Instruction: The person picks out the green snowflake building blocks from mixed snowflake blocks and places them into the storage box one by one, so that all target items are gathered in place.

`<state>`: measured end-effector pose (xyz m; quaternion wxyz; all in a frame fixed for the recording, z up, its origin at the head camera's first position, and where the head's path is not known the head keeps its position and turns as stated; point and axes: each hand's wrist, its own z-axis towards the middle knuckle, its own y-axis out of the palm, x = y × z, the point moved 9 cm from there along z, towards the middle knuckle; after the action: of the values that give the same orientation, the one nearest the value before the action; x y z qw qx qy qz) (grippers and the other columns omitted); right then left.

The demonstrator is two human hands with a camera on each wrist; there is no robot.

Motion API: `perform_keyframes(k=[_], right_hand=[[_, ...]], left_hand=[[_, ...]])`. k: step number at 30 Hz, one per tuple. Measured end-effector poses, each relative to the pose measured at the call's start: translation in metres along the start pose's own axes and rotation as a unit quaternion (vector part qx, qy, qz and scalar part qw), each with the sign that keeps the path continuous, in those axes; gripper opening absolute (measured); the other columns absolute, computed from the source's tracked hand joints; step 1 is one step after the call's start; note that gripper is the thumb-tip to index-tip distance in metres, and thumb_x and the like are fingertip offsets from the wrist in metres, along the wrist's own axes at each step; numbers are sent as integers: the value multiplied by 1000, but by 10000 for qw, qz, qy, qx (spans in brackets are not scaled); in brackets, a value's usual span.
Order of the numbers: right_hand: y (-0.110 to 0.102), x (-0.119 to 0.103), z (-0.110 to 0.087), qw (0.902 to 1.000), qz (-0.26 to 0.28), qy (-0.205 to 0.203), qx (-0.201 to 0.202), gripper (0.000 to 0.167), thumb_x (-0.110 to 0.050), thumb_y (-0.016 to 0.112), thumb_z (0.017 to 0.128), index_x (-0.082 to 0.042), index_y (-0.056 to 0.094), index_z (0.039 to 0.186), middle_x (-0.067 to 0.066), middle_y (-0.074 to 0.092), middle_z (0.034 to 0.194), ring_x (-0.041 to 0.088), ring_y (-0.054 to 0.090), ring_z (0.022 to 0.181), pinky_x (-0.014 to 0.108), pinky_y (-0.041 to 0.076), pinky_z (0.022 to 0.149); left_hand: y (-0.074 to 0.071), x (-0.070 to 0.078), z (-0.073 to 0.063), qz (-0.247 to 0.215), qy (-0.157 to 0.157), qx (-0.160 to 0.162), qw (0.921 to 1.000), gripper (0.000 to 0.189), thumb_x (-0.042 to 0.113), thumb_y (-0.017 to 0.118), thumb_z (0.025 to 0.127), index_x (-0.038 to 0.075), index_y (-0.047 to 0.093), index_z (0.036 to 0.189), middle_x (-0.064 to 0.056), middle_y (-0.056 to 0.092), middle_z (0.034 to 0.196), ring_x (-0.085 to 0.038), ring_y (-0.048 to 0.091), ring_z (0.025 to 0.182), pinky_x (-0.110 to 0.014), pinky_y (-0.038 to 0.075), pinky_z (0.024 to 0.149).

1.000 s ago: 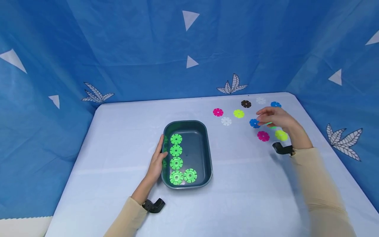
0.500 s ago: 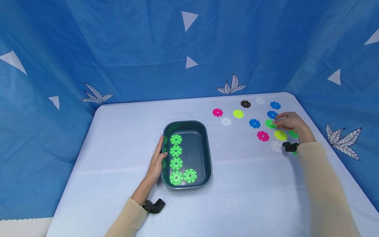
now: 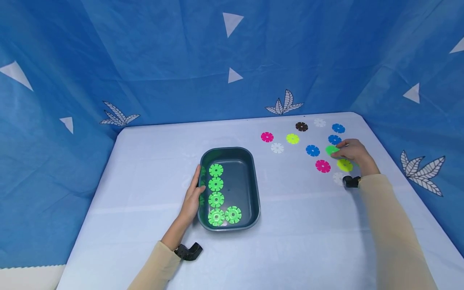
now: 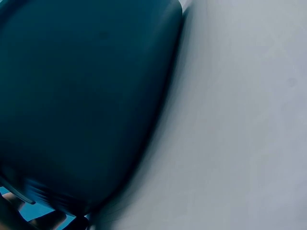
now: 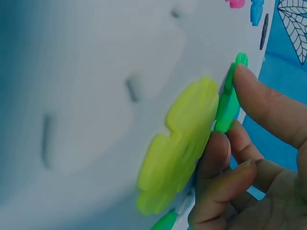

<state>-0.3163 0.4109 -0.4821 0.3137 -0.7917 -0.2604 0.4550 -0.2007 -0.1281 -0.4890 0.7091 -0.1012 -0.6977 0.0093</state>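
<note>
Two beige sleeves come in from the near edge, the left one (image 3: pixel 156 268) and the right one (image 3: pixel 395 237), with a black camera (image 3: pixel 189 252) at the left wrist and another (image 3: pixel 351 181) at the right. The left hand (image 3: pixel 189 204) holds the tray (image 3: pixel 240 189) by its left wall, thumb over the rim, fingers along the outside. The dark tray sits on the white counter (image 3: pixel 290 241). Five green discs (image 3: pixel 233 215) lie in it: four in a column by the left wall, the fifth beside the nearest of them.

To the right of the tray, a white disc (image 3: pixel 337 178) is partly covered by the right camera. Beyond it are a pink disc (image 3: pixel 322 166) and a yellow disc (image 3: pixel 344 165). The right hand (image 3: pixel 354 152) pinches a green disc (image 3: pixel 331 150) between thumb and fingers, just past that yellow one; whether it is off the counter I cannot tell. Left of this is a blue disc (image 3: pixel 313 150), then a second white one (image 3: pixel 277 148) farther left. Farther back lie more discs, blue, yellow, pink, brown and white, all apart. Behind everything hangs a blue curtain (image 3: pixel 174 60) printed with white triangles and leaves.
</note>
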Motion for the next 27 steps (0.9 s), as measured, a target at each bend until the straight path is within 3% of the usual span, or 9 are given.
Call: perform_keyframes(k=[5, 9, 13, 16, 23, 27], right_hand=[[-3, -3, -3, 9997, -218, -69, 93, 58, -19, 71, 85, 8, 42, 127, 34, 38, 129, 46, 36, 112, 54, 45, 90], [-6, -3, -1, 9998, -172, -105, 93, 52, -15, 68, 88, 8, 41, 126, 32, 40, 123, 42, 44, 105, 41, 49, 80], [-9, -1, 3, 9997, 198, -138, 24, 45, -8, 62, 91, 8, 42, 127, 29, 44, 115, 26, 61, 85, 25, 53, 67], [-12, -2, 4, 9993, 334, -196, 6, 42, -8, 60, 92, 8, 44, 127, 27, 47, 111, 18, 62, 74, 20, 52, 60], [-14, -19, 1, 9968, 638, -473, -6, 39, -12, 63, 92, 7, 48, 123, 18, 52, 99, 13, 67, 69, 24, 56, 62], [-5, -42, -11, 9943, 734, -741, -217, 41, -13, 63, 93, 8, 47, 125, 15, 52, 95, 13, 70, 69, 24, 58, 65]], left_hand=[[0, 1, 0, -16, -7, 21, 10000, 64, 8, 31, 100, 24, 10, 159, 3, 5, 166, -21, -1, 154, -51, 0, 123], [0, 2, -1, -33, -39, 38, 10000, 64, 10, 31, 100, 26, 10, 159, 6, 5, 166, -18, -1, 153, -50, 1, 124], [1, 1, -1, -63, -56, 18, 10000, 64, 10, 31, 101, 27, 10, 159, 8, 5, 166, -16, -1, 153, -48, 1, 124], [1, 1, -1, -62, -52, -3, 10000, 64, 10, 31, 101, 28, 10, 159, 8, 5, 166, -16, -1, 153, -48, 1, 124], [-1, 2, -1, -27, -37, 0, 10000, 65, 10, 31, 101, 29, 9, 159, 9, 5, 166, -16, -1, 153, -49, 0, 124], [0, 1, -1, -26, -51, -5, 10000, 65, 10, 31, 101, 28, 9, 159, 9, 5, 166, -16, -1, 153, -49, 1, 124]])
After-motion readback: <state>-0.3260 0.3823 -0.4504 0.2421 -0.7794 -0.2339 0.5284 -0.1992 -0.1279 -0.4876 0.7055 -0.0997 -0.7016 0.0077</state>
